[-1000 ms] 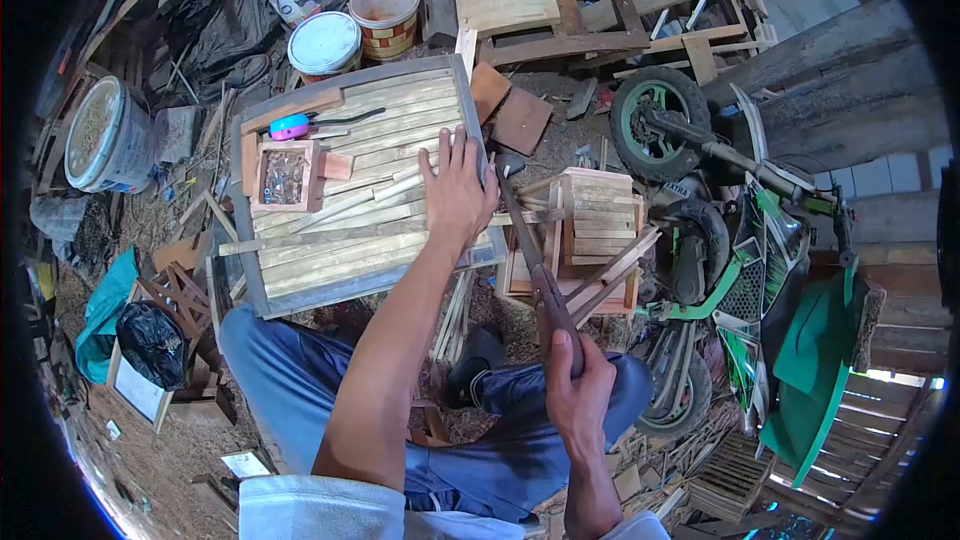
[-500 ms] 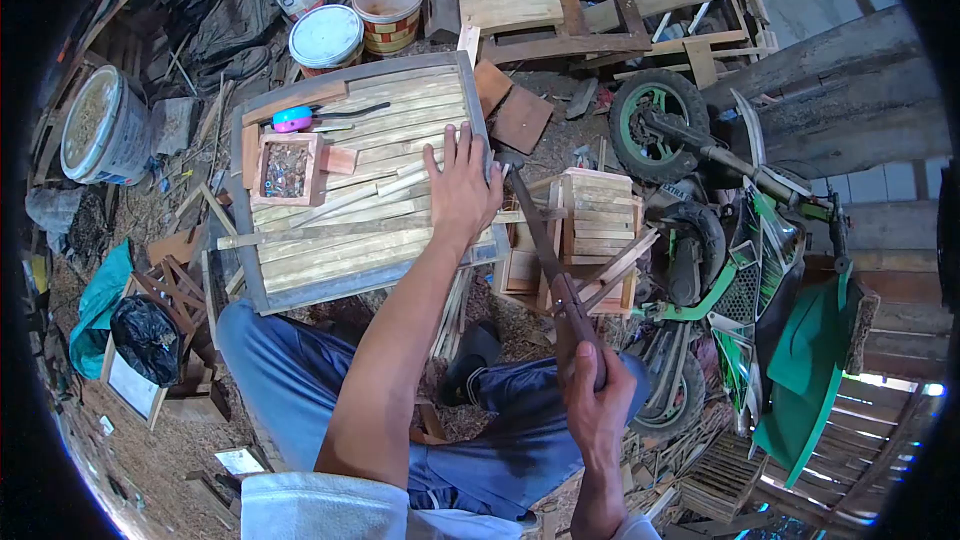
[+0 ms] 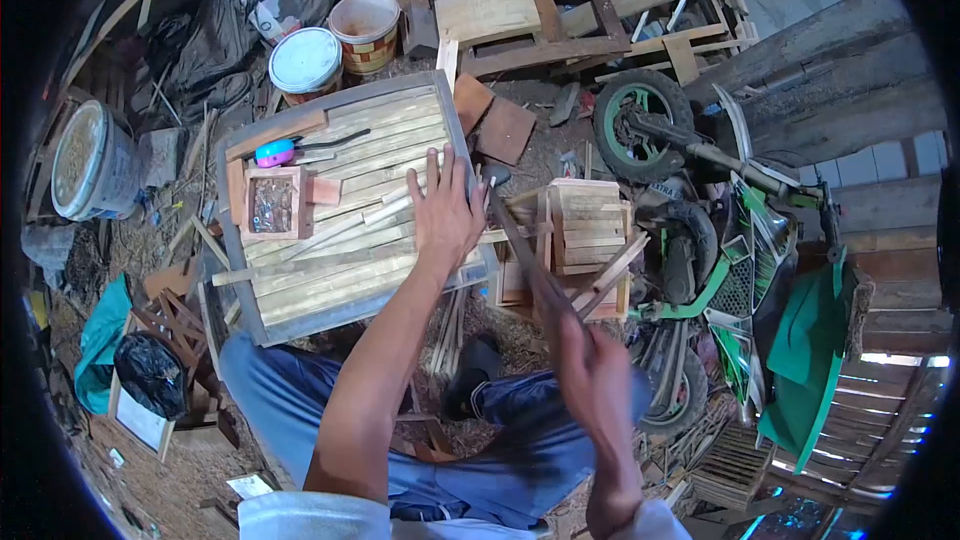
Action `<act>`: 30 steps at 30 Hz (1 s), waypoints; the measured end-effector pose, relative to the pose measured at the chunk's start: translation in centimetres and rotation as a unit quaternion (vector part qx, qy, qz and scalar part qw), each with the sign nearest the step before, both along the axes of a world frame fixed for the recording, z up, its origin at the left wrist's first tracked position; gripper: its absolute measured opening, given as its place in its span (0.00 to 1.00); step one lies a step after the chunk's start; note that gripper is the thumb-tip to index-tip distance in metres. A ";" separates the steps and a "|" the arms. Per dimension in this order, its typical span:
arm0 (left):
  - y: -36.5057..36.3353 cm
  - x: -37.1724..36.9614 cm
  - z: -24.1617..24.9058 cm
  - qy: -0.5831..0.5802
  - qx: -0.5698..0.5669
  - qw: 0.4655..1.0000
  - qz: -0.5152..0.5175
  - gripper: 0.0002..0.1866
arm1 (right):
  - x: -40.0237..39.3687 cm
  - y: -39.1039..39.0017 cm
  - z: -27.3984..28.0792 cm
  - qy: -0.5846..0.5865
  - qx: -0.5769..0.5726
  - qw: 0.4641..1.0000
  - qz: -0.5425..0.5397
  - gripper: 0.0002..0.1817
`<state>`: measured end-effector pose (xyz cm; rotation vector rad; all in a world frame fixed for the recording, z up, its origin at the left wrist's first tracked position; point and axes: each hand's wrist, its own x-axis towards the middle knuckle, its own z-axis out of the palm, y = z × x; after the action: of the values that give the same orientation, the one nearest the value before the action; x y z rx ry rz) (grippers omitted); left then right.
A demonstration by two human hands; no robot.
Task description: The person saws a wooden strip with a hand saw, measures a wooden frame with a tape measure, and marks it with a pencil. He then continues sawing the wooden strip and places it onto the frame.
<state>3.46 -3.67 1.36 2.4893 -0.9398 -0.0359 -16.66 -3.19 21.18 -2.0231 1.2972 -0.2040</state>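
Observation:
My left hand lies flat with fingers spread near the right edge of a slatted wooden panel in a dark frame. A thin pale wooden stick runs beneath this hand, its tip showing beside the thumb. My right hand, blurred by motion, is wrapped around the handle of a long dark-bladed hand tool. Its blade slants up to the panel's right edge, close by my left thumb. On the panel sit a small wooden box of nails and screws and a blue and pink object.
Right of the panel stands a wooden slatted box, with a green motorbike beyond it. Buckets and wooden frames line the far side. A black plastic bag is at the left, and wood scraps litter the ground.
My right hand has moved forward and slightly left, pushing the tool along the panel's right edge. The left hand stays pressed on the panel. The whole view has shifted a little.

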 end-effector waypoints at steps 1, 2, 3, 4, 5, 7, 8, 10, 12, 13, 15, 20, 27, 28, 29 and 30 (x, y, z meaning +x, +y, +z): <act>0.2 -0.5 -0.2 0.002 -0.001 1.000 -0.007 0.29 | 1.2 -0.9 -3.5 0.019 -0.013 1.000 -0.002 0.21; 0.2 -0.6 -0.1 -0.003 -0.005 1.000 -0.011 0.29 | 1.2 -1.1 -7.4 0.011 -0.023 1.000 -0.002 0.22; -0.2 -0.2 -0.5 0.022 -0.003 1.000 -0.011 0.30 | 2.5 -1.8 -10.1 -0.014 -0.040 0.999 0.007 0.22; -0.3 0.5 0.2 0.018 0.000 1.000 -0.005 0.30 | 3.3 -2.3 -10.3 -0.036 -0.031 0.999 0.006 0.22; -0.4 0.2 0.5 0.026 0.003 1.000 -0.004 0.30 | 2.5 -2.3 -10.2 -0.046 -0.021 0.999 0.002 0.23; -0.4 -0.6 0.3 0.030 0.006 1.000 0.001 0.29 | -0.1 -1.5 -12.7 -0.105 -0.014 0.994 -0.013 0.23; -0.3 -0.5 0.5 0.031 0.005 0.999 0.000 0.29 | -1.6 -0.9 -16.0 -0.157 -0.019 0.987 -0.015 0.24; 0.1 -0.6 1.1 0.038 0.003 0.999 0.003 0.28 | -3.7 -0.7 -22.1 -0.257 0.025 0.965 -0.049 0.24; 0.0 -0.6 1.2 0.029 -0.002 1.000 0.007 0.27 | -4.6 -0.9 -26.4 -0.351 0.122 0.921 -0.115 0.24; 0.0 -0.6 1.1 0.027 -0.003 1.000 0.006 0.27 | -3.2 -0.7 -21.9 -0.484 0.340 0.784 -0.189 0.23; -0.1 -0.9 0.6 0.017 -0.019 1.000 0.013 0.27 | -2.2 -1.2 -15.7 -0.405 0.316 0.837 -0.189 0.22; -0.4 -0.6 0.6 0.006 -0.028 0.999 0.018 0.26 | -4.4 -1.1 -7.7 -0.119 0.069 0.989 -0.043 0.23; -0.4 -0.7 0.2 -0.006 -0.025 0.999 0.020 0.26 | -5.4 1.1 -1.6 -0.012 0.006 1.000 -0.014 0.22; -0.4 -0.7 0.2 -0.009 -0.022 1.000 0.020 0.26 | -5.2 1.1 -1.2 0.003 0.005 1.000 -0.011 0.22; -0.5 -0.7 0.1 -0.009 -0.021 1.000 0.019 0.27 | -5.0 1.0 -0.8 0.017 0.005 1.000 -0.007 0.23; -0.5 -0.7 0.1 -0.009 -0.019 1.000 0.018 0.27 | -5.0 1.1 -0.7 0.014 0.004 1.000 -0.006 0.23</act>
<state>2.76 -4.15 1.42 2.4752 -0.8936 0.0169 -21.62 -2.11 20.48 -2.0188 1.3245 -0.1768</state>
